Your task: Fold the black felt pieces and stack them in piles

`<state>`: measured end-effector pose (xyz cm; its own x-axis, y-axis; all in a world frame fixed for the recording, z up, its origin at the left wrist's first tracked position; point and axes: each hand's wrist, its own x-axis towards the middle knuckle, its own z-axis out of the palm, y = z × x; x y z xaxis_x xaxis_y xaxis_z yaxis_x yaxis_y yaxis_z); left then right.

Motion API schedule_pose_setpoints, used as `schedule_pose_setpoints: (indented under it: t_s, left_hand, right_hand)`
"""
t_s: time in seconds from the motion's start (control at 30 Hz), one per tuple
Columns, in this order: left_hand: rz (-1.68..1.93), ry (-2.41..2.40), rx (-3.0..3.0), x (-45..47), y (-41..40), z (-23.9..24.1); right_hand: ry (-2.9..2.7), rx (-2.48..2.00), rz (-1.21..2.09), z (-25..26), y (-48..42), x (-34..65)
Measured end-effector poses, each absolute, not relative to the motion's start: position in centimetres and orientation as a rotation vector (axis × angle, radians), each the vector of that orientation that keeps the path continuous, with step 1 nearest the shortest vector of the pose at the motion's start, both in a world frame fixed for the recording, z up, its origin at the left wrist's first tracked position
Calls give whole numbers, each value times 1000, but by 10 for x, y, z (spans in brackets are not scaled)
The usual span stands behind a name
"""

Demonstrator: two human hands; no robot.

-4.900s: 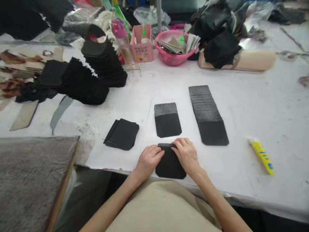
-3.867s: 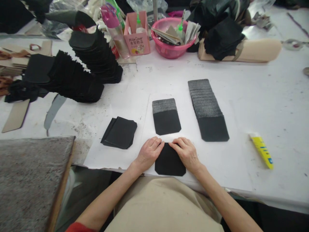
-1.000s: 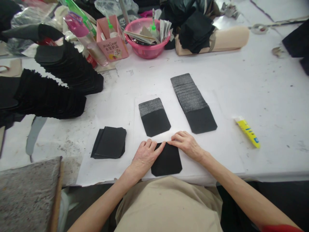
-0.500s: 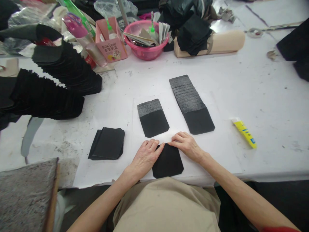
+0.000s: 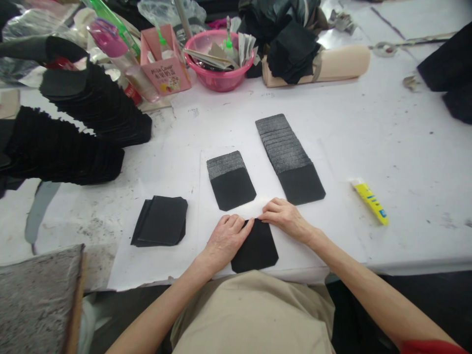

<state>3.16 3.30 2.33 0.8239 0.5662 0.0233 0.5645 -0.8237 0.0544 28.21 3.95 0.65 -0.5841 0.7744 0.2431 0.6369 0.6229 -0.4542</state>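
Observation:
A black leather-like piece [image 5: 257, 250] with clipped corners lies flat on white paper before my body. My left hand [image 5: 226, 240] rests over its upper left side, fingers closed together, thumb and fingertips pressing the far edge. At the same edge my right hand [image 5: 284, 217] is closed in a pinch, its fingertips close to those of my left hand. Just beyond lie a short overlapping row of black pieces [image 5: 233, 189] and a longer such row [image 5: 303, 183], both with grey fuzzy strips exposed. Left of my hands sits a small stack of black pieces [image 5: 162, 221].
A yellow tube [image 5: 370, 202] lies to the right. Tall piles of black pieces [image 5: 99, 105] stand at the left. Along the back are a pink box [image 5: 167, 73], a pink basin [image 5: 221, 81] and a beige roll [image 5: 342, 64]. A rough grey board [image 5: 39, 300] fills the near left corner.
The whole view has shifted slightly, so things on the table sit a little further left. My hands keep their hold at the piece's far edge, with only slight finger movement.

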Motion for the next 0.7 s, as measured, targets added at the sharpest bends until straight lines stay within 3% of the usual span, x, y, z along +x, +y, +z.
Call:
schedule_pose_setpoints:
  t_s: [0.7]
  left_hand:
    - [-122, 978, 2977, 44, 31, 34]
  right_hand:
    - [-2470, -1108, 427, 5, 32, 294]
